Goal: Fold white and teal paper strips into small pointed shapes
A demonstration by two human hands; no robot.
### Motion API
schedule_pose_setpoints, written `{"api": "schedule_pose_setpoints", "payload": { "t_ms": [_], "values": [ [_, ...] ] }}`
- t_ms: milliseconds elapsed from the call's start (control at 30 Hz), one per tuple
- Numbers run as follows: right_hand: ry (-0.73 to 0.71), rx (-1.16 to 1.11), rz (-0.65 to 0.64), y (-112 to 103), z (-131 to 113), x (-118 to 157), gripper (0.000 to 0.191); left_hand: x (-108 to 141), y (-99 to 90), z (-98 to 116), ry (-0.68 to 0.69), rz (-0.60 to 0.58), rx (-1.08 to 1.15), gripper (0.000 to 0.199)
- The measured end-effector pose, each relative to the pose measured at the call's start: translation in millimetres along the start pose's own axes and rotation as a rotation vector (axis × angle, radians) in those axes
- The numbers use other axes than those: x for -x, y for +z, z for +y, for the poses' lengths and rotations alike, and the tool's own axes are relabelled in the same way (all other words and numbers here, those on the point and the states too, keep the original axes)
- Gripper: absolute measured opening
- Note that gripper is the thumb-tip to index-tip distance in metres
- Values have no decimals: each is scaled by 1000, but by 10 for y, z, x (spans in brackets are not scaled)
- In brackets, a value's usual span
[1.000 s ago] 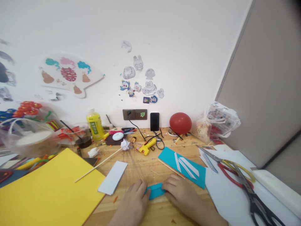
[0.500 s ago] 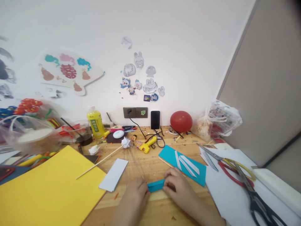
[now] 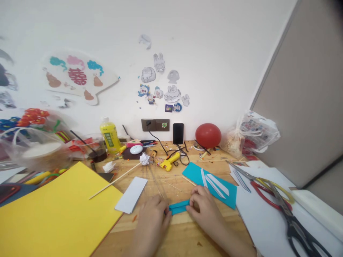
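A narrow folded strip of blue paper [image 3: 179, 207] lies level between my two hands, low in the middle of the view, with a crease line along its length. My left hand [image 3: 155, 217] pinches its left end, and my right hand [image 3: 200, 207] pinches the right end between thumb and fingers. Beyond my right hand is a flat blue sheet [image 3: 230, 200] with several white paper strips [image 3: 218, 184] on it. To the left of my left hand sits a small stack of white paper [image 3: 132, 195].
A large yellow sheet [image 3: 59, 210] covers the left, under a thin stick [image 3: 115, 181] with a white paper flower [image 3: 144, 159]. Red-handled scissors [image 3: 270, 195] and black-handled ones lie right on white sheets [image 3: 257, 221]. Farther back are a yellow glue gun [image 3: 168, 162], a bottle [image 3: 110, 135] and a red balloon [image 3: 208, 135].
The camera view has shifted slightly. The blue strip now shows more of its length and its crease between my fingers, and both hands still hold its ends.
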State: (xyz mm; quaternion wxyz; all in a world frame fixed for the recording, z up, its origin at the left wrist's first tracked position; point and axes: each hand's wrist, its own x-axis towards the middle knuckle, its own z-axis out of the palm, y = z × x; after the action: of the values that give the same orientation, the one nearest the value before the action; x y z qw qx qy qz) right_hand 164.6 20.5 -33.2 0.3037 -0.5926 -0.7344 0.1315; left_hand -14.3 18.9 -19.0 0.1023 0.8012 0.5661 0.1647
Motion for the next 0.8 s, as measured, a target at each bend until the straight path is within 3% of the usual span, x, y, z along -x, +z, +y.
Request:
{"api": "schedule_pose_setpoints", "payload": {
  "t_ms": [133,233,433,600,800],
  "values": [
    [0,18,6,20,22,8,13,22,7,10,14,19,-33,13],
    [-6,32,-2,32,25,12,12,52,34,5,150,38,-93,20],
    [-65,13,3,19,9,13,12,116,107,-14,336,229,-296,21],
    [-256,-29,-50,10,-21,20,20,152,243,-3,475,288,-397,19],
    [-394,40,-86,44,2,42,24,167,335,-15,471,317,-405,23]
  ]
}}
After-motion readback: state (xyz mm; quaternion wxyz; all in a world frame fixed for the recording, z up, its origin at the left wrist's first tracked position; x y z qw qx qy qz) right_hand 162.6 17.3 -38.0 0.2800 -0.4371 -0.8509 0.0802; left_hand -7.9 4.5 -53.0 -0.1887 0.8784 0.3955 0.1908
